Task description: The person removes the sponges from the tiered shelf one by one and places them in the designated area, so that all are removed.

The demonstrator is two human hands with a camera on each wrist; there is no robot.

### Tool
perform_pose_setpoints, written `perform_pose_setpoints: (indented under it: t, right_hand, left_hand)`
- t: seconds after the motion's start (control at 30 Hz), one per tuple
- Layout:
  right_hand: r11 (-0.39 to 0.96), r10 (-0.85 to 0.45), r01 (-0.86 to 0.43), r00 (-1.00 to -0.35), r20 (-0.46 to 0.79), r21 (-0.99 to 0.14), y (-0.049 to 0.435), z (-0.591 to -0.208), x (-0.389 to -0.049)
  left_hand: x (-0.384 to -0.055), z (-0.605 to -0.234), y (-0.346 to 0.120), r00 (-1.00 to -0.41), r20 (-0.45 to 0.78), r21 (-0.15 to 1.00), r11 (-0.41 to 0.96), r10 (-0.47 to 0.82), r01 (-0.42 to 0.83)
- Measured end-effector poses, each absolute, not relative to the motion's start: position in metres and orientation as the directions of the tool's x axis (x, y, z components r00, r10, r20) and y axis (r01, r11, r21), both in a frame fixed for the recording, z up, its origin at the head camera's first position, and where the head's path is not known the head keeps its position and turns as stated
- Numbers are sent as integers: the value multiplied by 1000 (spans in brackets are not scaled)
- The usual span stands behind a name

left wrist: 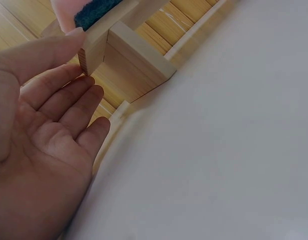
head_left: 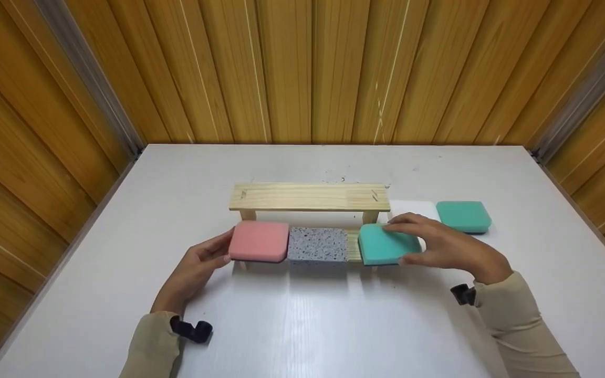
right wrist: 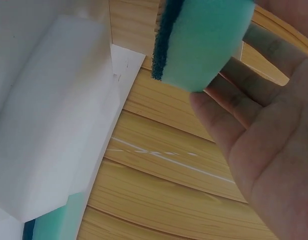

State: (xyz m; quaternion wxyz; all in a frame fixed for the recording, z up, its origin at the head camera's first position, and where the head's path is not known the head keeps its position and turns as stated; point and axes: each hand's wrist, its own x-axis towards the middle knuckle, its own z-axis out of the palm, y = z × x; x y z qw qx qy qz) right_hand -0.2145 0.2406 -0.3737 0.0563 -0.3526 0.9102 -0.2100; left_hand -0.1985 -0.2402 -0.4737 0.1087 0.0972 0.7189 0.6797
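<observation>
On the lower plank [head_left: 353, 245] of a two-step wooden rack [head_left: 308, 196] lie a pink sponge [head_left: 259, 240] and a grey speckled sponge [head_left: 317, 244], side by side. My left hand [head_left: 193, 272] touches the left end of that plank, beside the pink sponge, its fingers loosely extended [left wrist: 48, 120]. At the plank's right end my right hand [head_left: 441, 244] grips a teal sponge [head_left: 386, 244] between thumb and fingers. A dark scouring layer runs along the teal sponge's underside [right wrist: 166, 40]. Bare wood shows between the grey and teal sponges.
Behind my right hand lies a white block [head_left: 413, 208], partly hidden, and against it another teal sponge [head_left: 462, 216]. The rack stands on a white table [head_left: 302, 325]. Wood-patterned walls [head_left: 334, 73] enclose its back and sides.
</observation>
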Motion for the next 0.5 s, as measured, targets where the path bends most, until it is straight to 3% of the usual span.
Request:
perform_pose_setpoints:
  t: [0.3,0.5]
  right_hand:
    - [668,-654,-613,-754,60,-421,249,-373,-213]
    - [673,-644,-612,-761,80,-416,253,-373,-212]
  left_hand:
    - [-200,-474,-241,-959,-27,997,78,284,-5]
    - [-199,-475,-240,-954,6,1000,18,300,12]
